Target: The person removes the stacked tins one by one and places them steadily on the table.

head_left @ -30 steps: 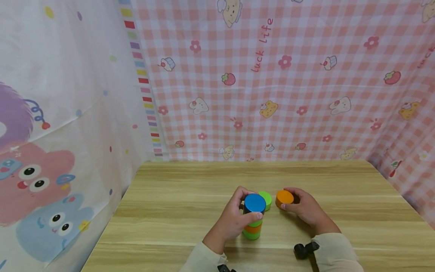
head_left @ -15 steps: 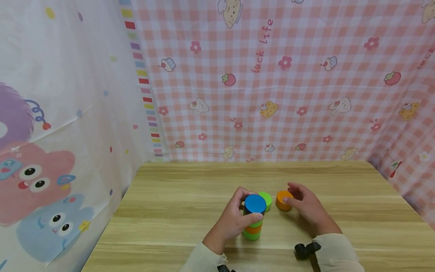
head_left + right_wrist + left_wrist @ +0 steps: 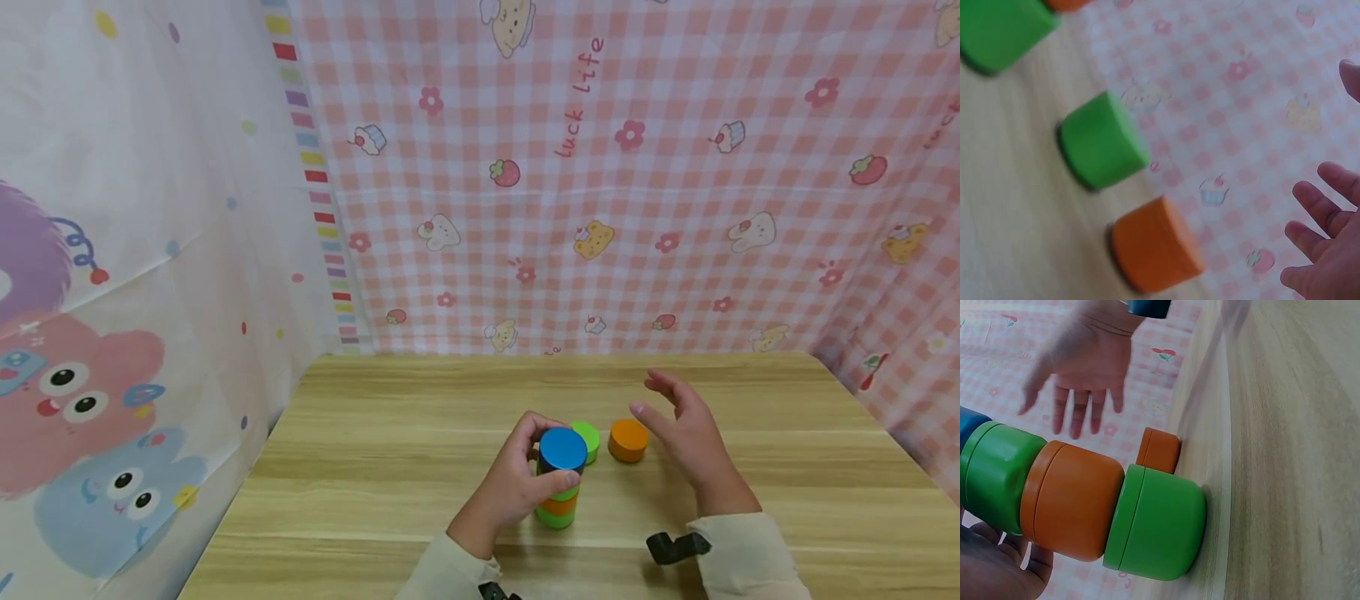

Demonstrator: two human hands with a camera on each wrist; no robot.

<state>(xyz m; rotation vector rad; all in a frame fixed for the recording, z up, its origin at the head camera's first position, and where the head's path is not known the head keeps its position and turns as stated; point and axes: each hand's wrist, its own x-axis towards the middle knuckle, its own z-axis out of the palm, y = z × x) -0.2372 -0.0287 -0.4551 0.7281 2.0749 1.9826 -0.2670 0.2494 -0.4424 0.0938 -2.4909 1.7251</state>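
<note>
A stack of small, round, jar-shaped pieces stands on the table: blue on top (image 3: 562, 448), then green (image 3: 1002, 475), orange (image 3: 1075, 500) and green (image 3: 1163, 525) at the bottom. My left hand (image 3: 513, 483) grips the upper part of the stack, thumb on the near side and fingers round the back. Just behind the stack sits a loose green piece (image 3: 587, 442), partly hidden in the head view. To its right is a loose orange piece (image 3: 627, 440). My right hand (image 3: 693, 437) hovers right of the orange piece, fingers spread, touching nothing.
The pieces stand on a wooden table (image 3: 390, 467). Behind it hangs a pink checked cloth (image 3: 480, 275), and a white printed cloth (image 3: 195, 317) hangs at the left. A black wrist device (image 3: 677, 547) is at the right cuff.
My right hand has let go of the loose orange piece and moved up and away to the right, its fingers opening. The left hand and the stack have stayed in place.
</note>
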